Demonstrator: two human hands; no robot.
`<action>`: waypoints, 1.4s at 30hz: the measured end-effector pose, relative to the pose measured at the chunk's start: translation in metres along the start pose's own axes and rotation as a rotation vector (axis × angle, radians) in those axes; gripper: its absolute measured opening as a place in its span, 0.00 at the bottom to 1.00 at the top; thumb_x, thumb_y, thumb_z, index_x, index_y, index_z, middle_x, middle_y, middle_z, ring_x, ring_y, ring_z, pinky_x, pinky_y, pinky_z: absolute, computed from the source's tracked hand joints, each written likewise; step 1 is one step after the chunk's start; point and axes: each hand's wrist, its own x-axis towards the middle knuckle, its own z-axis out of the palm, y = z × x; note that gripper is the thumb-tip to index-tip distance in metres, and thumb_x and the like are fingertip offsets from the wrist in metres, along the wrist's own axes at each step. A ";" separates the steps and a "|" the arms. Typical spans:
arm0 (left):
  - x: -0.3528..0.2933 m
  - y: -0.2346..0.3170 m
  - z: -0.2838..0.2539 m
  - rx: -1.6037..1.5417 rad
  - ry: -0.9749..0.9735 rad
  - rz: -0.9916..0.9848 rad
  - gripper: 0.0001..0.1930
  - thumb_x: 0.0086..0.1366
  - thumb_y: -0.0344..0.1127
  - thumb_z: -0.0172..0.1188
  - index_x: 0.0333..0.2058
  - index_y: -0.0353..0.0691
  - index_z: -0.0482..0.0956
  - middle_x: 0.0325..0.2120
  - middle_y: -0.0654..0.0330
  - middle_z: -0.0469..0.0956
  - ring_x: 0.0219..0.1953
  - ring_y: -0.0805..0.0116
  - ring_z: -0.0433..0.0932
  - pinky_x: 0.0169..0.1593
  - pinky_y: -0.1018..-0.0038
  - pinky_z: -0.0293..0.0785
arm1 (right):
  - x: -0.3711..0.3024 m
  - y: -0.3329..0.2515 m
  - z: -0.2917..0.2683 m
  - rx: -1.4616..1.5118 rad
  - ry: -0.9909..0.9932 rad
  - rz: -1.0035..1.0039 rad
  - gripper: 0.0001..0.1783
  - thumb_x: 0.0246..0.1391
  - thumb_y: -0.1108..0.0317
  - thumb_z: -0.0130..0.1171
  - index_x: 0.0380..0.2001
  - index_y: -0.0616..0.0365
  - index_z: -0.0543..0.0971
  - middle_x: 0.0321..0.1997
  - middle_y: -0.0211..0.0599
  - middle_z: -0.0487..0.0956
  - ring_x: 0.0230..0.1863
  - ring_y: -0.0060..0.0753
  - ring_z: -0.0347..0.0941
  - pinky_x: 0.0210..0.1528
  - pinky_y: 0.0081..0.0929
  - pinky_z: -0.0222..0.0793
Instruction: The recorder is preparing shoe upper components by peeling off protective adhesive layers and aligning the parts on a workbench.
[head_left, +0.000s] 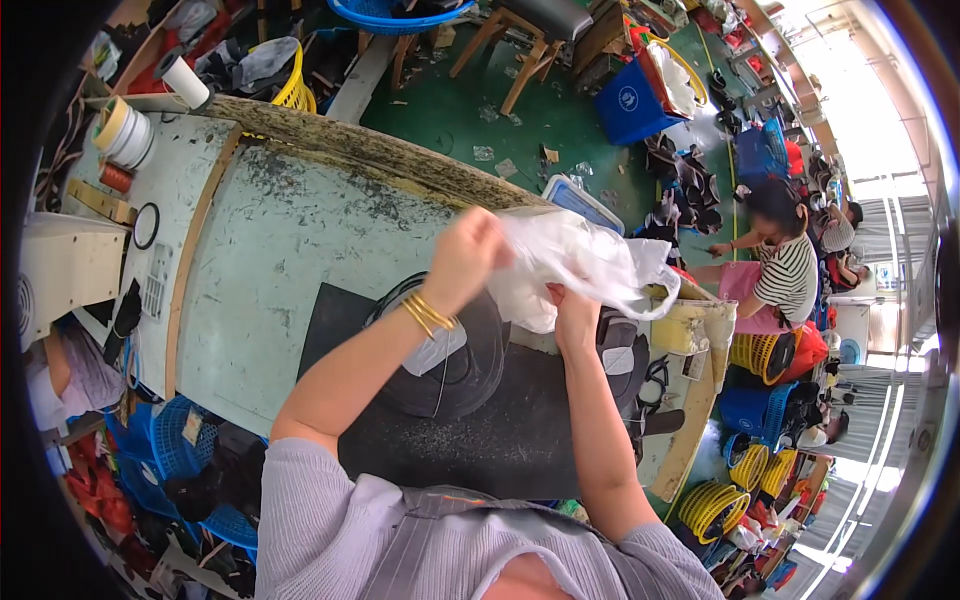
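A crumpled white plastic bag (590, 255) is held up over the far side of the bench, its loop handle hanging to the right. My left hand (466, 262), with gold bangles at the wrist, is closed at the bag's left edge and slightly smeared by motion. Lower on the bag, my right hand (576, 318) grips its near side, with the fingertips partly hidden by the plastic. Beneath my hands, a coil of black cord or strip (470, 370) rests on a black mat (500, 440). What the bag contains cannot be made out.
The worn pale green bench (260, 250) has a raised wooden edge (370, 150) along its far side. Thread spools (125, 135) stand at the left. Black-handled scissors (655, 385) lie at the right. A co-worker in a striped top (785, 270) is beyond. Blue bin (635, 100) stands farther off.
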 end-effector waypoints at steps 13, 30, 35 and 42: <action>0.022 -0.011 0.020 0.001 -0.452 0.268 0.09 0.57 0.30 0.58 0.34 0.37 0.67 0.27 0.63 0.68 0.30 0.74 0.67 0.35 0.76 0.68 | -0.007 -0.009 0.004 -0.293 -0.259 -0.193 0.22 0.50 0.70 0.62 0.49 0.63 0.72 0.44 0.33 0.75 0.45 0.23 0.70 0.45 0.23 0.67; -0.006 -0.043 0.015 -0.707 -0.259 -0.280 0.12 0.66 0.37 0.48 0.43 0.38 0.73 0.34 0.59 0.77 0.32 0.70 0.75 0.27 0.76 0.73 | 0.053 0.081 0.025 -0.812 -0.198 -0.643 0.16 0.39 0.67 0.58 0.35 0.62 0.79 0.37 0.54 0.78 0.40 0.53 0.76 0.43 0.39 0.71; -0.001 -0.002 0.003 -0.415 -0.208 -0.020 0.14 0.65 0.30 0.46 0.19 0.46 0.62 0.13 0.70 0.56 0.12 0.78 0.52 0.16 0.79 0.47 | -0.003 0.000 -0.002 -0.833 -0.010 -0.534 0.19 0.38 0.63 0.55 0.34 0.64 0.80 0.37 0.57 0.78 0.41 0.56 0.75 0.46 0.40 0.70; 0.101 0.010 -0.015 1.074 0.326 1.104 0.12 0.60 0.40 0.49 0.26 0.40 0.75 0.25 0.52 0.77 0.26 0.59 0.76 0.28 0.63 0.69 | -0.066 -0.068 -0.035 -1.101 -0.264 -0.615 0.24 0.30 0.58 0.62 0.32 0.63 0.81 0.36 0.55 0.79 0.40 0.50 0.76 0.44 0.37 0.71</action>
